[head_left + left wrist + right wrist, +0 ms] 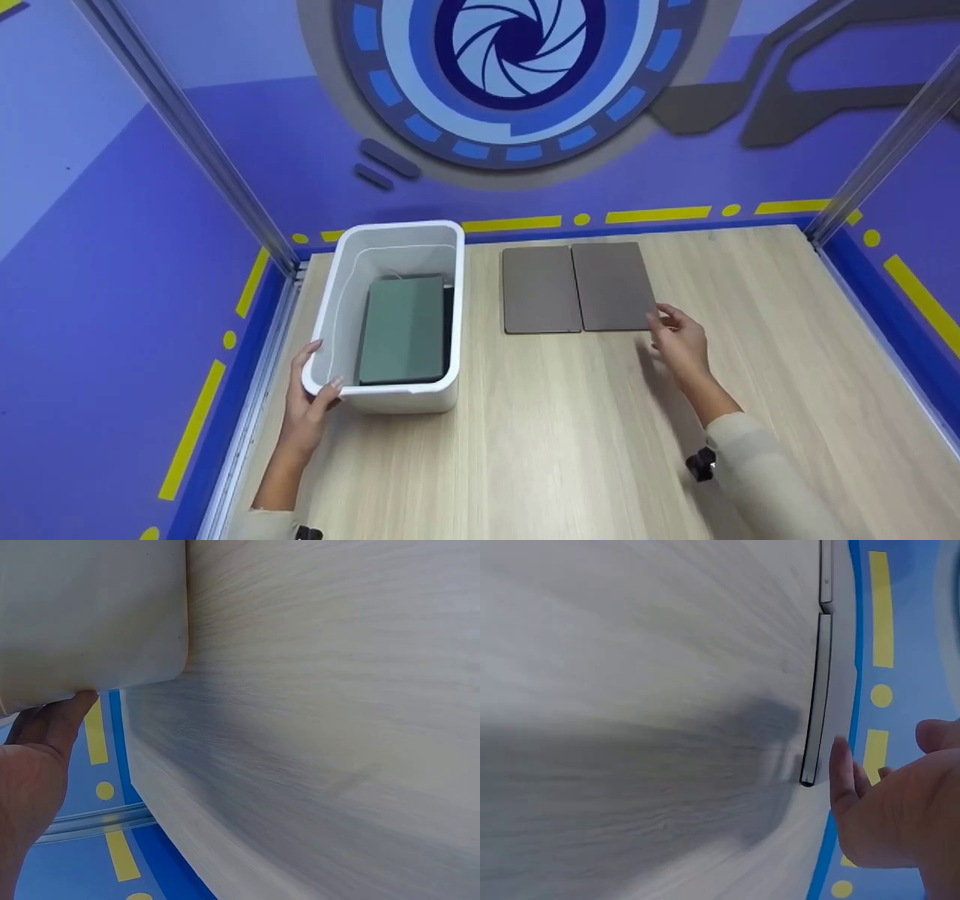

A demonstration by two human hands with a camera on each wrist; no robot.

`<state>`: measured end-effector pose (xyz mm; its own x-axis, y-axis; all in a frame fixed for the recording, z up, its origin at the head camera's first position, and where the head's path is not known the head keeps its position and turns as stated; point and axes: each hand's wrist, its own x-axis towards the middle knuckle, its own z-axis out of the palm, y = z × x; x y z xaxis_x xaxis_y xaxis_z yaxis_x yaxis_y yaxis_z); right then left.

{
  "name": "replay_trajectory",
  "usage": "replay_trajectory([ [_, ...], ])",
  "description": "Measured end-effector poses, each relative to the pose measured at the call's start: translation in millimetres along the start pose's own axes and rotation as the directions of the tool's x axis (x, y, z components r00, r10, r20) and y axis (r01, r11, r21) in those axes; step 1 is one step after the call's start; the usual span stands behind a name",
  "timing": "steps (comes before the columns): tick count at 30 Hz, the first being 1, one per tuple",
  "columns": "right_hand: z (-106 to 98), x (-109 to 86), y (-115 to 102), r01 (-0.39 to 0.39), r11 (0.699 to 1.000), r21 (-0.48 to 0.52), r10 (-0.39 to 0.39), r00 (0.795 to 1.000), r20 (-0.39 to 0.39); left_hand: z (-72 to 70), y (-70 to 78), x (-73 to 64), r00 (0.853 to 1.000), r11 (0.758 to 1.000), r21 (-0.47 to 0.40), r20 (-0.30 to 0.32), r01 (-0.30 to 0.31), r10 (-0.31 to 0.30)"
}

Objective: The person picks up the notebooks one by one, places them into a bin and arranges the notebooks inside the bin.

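Mind that beige cloth sleeve [765, 472], good left hand [304, 405] grip on the white rectangular plastic tub [459, 300], squarely pinch the right brown rectangular hardback-looking book [611, 287] near the worktop's [510, 435] back edge with half-open, empty right hand [682, 345]

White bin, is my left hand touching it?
Touching: the head view shows the left hand gripping the near left corner of the white bin, thumb and fingers bent around it.
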<state>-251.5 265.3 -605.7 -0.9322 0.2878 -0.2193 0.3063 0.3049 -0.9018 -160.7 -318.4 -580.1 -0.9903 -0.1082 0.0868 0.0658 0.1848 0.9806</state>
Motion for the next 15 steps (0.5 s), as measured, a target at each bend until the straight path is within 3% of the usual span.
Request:
replay_trajectory([
  [5, 6, 6.4, 1, 0.062, 0.982, -0.177, -0.073, 0.996, -0.057, 0.2, -0.4, -0.3, 1.0, 1.0, 0.014, 0.003, 0.005, -0.005],
  [15, 14, 24.8, 4, 0.07, 0.967, -0.246, -0.079, 0.996, -0.029, -1.1, -1.9, -0.5, 1.0, 1.0, 0.022, 0.009, -0.011, 0.011],
])
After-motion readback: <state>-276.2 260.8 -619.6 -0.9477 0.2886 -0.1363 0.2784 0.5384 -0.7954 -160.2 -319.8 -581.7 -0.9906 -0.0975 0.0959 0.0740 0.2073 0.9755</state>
